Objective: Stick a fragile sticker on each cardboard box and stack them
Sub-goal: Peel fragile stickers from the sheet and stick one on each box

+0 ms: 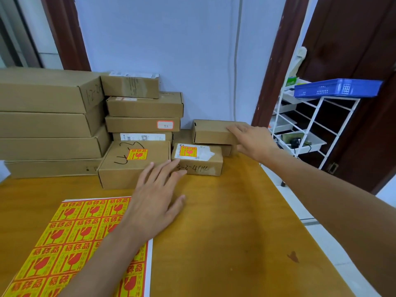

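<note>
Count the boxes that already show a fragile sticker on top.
2. The box marked in black pen, front left by the left hand, and the small box with a white label right of it. Tops in the stacks are hidden.

Not much to report on the person here, honestly. Two bare forearms come into view, no sleeves showing anywhere up to the frame edges. The left hand has no ring, no watch, no wristband, no glove, just short plain nails with no polish as far as I can tell. The right hand is the same deal: bare fingers, bare wrist, nothing strapped or tied on. No tattoos or marks stand out on either arm. No clothing is visible at all.
</note>
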### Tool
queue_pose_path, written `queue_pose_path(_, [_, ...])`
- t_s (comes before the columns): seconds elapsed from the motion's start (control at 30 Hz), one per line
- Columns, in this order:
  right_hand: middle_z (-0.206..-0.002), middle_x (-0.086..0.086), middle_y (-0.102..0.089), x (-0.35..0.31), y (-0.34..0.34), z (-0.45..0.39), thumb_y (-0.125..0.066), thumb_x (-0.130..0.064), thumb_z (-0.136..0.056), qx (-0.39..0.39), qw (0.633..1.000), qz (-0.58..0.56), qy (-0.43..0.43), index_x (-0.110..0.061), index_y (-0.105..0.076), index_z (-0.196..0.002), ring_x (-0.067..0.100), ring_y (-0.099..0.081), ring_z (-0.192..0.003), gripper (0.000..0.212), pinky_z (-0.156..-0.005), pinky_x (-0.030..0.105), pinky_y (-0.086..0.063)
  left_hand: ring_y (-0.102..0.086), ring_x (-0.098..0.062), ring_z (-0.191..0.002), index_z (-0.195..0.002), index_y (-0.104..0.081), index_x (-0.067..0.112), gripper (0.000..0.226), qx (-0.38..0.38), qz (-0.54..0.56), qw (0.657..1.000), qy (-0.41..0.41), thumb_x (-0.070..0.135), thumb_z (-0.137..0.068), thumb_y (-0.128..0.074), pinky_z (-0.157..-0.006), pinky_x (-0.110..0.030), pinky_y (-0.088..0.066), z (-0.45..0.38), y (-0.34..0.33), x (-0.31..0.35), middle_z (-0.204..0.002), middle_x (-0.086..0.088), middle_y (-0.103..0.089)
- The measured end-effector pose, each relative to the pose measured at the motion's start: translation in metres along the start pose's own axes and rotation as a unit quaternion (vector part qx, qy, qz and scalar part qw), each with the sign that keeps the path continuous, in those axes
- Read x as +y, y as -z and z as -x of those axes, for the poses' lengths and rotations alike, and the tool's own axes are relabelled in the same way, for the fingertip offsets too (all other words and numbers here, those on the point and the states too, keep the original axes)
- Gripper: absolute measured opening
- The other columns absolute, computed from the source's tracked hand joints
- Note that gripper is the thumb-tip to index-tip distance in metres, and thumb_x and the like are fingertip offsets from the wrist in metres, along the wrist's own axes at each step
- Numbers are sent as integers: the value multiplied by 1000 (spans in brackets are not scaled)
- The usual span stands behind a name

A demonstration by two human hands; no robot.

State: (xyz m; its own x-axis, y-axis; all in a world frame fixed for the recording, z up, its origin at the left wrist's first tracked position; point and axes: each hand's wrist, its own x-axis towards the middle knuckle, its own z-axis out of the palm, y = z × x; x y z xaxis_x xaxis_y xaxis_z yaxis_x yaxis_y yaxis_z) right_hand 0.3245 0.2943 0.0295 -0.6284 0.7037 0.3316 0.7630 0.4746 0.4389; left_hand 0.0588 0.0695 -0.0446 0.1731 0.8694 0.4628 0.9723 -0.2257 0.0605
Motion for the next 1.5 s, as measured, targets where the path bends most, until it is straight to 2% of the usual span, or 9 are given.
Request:
queue_pose_path(0.2, [-152,5,-52,13,53,61,-74,-26,-93,44,999,-5,12,-20,-38,-155,30,-63,-121,72,-78,43,-60,-48,-17,-132,-130,-57,22,39,73,-9,997,-14,44,-98,-47,-118,-42,-28,9,16,13,-140,2,-53])
queue_pose_path(0.33, [-142,8,-62,-9,91,135,-90,-25,-77,73,997,10,-1,-15,-52,-148,29,-70,-109,81,-60,35,-57,-59,-21,-105,-117,-60,19,34,84,-70,992,-55,38,-102,-36,-91,-37,-39,16,37,31,-116,-2,-60])
queue_pose_path(0.47, [-135,3,-69,-69,114,206,-95,-39,-67,81,996,-12,25,-22,-59,-145,25,-76,-95,88,-53,33,-58,-54,-19,-100,-111,-56,19,23,70,-75,991,-85,33,-101,-40,-86,-35,-43,30,75,38,-110,0,-58])
queue_pose_path(0.63, [-143,0,-64,-128,113,250,-90,-41,-74,-1,997,-42,71,-28,-49,-151,18,-72,-113,89,-54,30,-57,-53,-19,-103,-107,-56,25,13,27,-72,997,-17,30,-97,-50,-86,-35,-40,100,105,-9,-110,5,-56])
queue_pose_path(0.73, [-165,-1,-37,-130,123,252,-52,-34,-107,-31,994,-73,80,-35,-22,-163,21,-54,-138,64,-86,36,-58,-53,-19,-119,-121,-57,28,24,-22,-67,996,60,34,-98,-52,-97,-39,-40,147,114,-47,-123,6,-58])
queue_pose_path(0.83, [-165,2,-32,-136,140,248,-43,-16,-108,-43,992,-89,81,-38,-12,-164,24,-46,-142,68,-110,36,-43,-38,-19,-143,-143,-47,37,44,-114,-41,986,113,49,-101,-48,-112,-45,-33,180,117,-72,-153,8,-44])
queue_pose_path(1.0, [-155,-8,-44,-200,177,235,-40,-24,-109,31,972,-216,88,-35,-28,-160,14,-51,-134,53,-101,29,-48,-25,-13,-150,-152,-36,41,59,-164,34,978,127,64,-98,-43,-117,-44,-28,202,111,-84,-160,14,-35])
queue_pose_path(1.23, [-157,-15,-40,-288,185,232,-41,-53,-108,-56,919,-334,201,-36,-41,-154,3,-34,-145,50,-118,28,-31,-26,-16,-150,-147,-44,39,53,-100,90,979,152,60,-98,-49,-120,-43,-29,221,102,-90,-158,12,-40])
queue_pose_path(1.5, [-142,-25,-49,-299,165,237,-64,-56,-95,-72,882,-453,106,-40,-62,-136,-6,-37,-136,45,-113,30,-34,-35,-11,-143,-131,-58,47,39,-52,104,978,176,58,-94,-59,-116,-47,-28,219,112,-82,-150,18,-47])
